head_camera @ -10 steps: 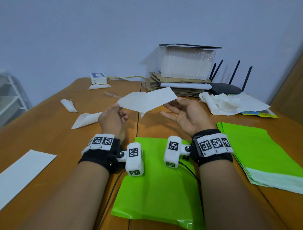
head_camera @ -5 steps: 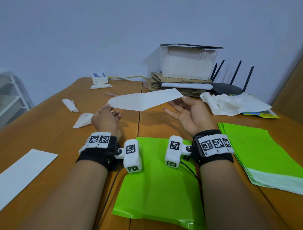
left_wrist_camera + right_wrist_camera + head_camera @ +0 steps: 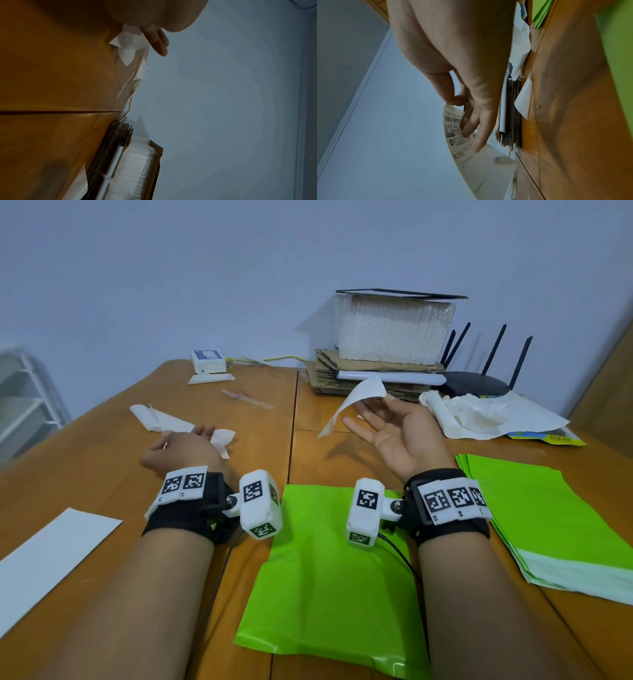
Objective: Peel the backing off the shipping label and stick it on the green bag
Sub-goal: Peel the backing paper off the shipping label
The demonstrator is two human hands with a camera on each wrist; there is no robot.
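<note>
The green bag (image 3: 329, 577) lies flat on the table in front of me, between my forearms. My right hand (image 3: 383, 405) is raised palm-up beyond the bag and pinches one corner of the shipping label (image 3: 356, 398) between thumb and forefinger. The label (image 3: 453, 121) curls down and left in the air; its printed side with barcodes shows in the right wrist view. My left hand (image 3: 191, 440) is low over the table at the left, fingers (image 3: 157, 43) relaxed and fairly straight. The white backing (image 3: 222, 440) lies on the table right beside those fingers.
A stack of green bags (image 3: 548, 525) lies at the right. A white sheet (image 3: 51, 549) sits at the near left, another peeled backing (image 3: 154, 416) further back. Behind are crumpled paper (image 3: 479, 416), cardboard (image 3: 376, 371) with bubble wrap and a router (image 3: 479, 381).
Label and backing came apart. My left hand swung left and down to the table with the backing. The right hand kept the label, which now curls free.
</note>
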